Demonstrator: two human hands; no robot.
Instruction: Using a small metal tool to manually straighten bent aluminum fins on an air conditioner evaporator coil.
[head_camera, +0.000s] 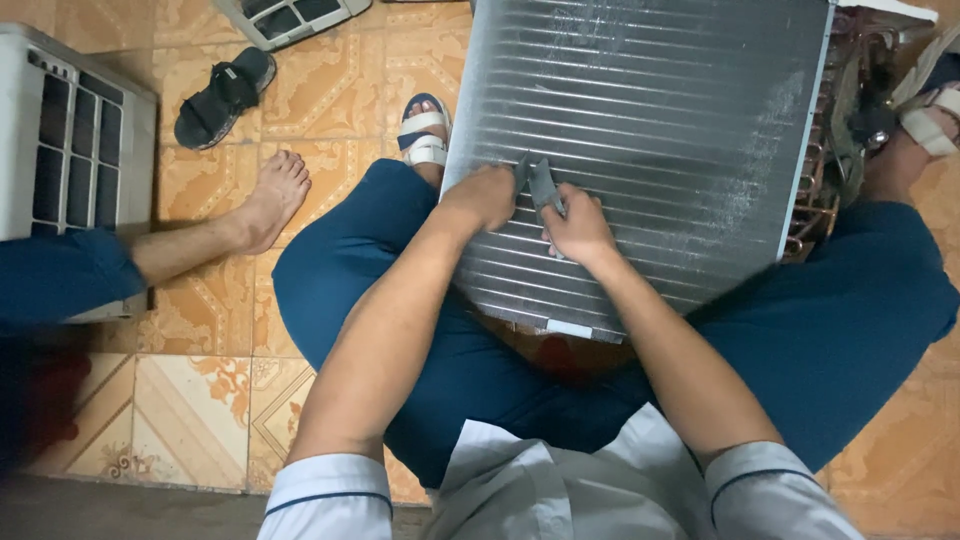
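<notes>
the finned coil (650, 130) rests on the lap; both hands (485, 195) (578, 228) lie on its near part, a loose sandal (225, 95) far left.

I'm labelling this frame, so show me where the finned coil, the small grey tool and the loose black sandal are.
finned coil (660, 110): head view, bare middle of the fins.
small grey tool (541, 183): head view, its blade between the two hands.
loose black sandal (226, 95): head view, its strap.

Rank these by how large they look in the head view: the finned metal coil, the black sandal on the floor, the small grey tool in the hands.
1. finned metal coil, by far the largest.
2. black sandal, much smaller, though it lies farther from the camera.
3. grey tool, smallest, partly hidden by the left hand and right hand.
</notes>
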